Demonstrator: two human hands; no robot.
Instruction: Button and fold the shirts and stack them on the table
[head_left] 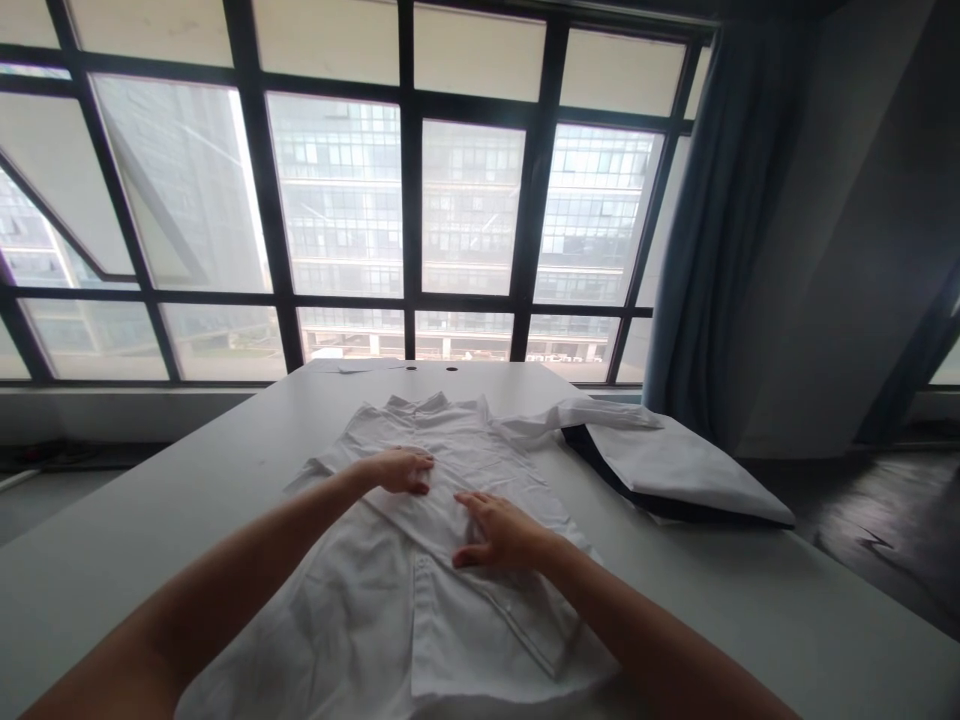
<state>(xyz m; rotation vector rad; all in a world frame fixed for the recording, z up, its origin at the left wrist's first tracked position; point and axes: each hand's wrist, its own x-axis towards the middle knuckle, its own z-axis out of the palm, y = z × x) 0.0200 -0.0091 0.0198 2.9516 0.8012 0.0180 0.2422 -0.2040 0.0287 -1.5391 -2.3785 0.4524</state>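
Smooth white worktop (712, 600) before black-framed windows (469, 210) | 1 wrinkled white fabric shirt (424, 535) lies mid-worktop | 1 white-and-black cloth pile (675, 465) at right | right hand (499, 532) spread on shirt; left hand (401, 470) there too, pinching cannot be told

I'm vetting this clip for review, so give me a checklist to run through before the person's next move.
1. Left hand at the white, collared fabric shirt: ok, over its middle.
2. Left hand's grip: cannot tell whether it pinches cloth.
3. Right hand open: ok, fingers spread over the shirt.
4. Shirt free of creases: not ok, wrinkles show.
5. Pile of white and dark cloth uncovered: not ok, a sleeve-like white strip overlaps it.
6. Shirt wholly on the flat white table: cannot tell, the frame cuts off its near end.
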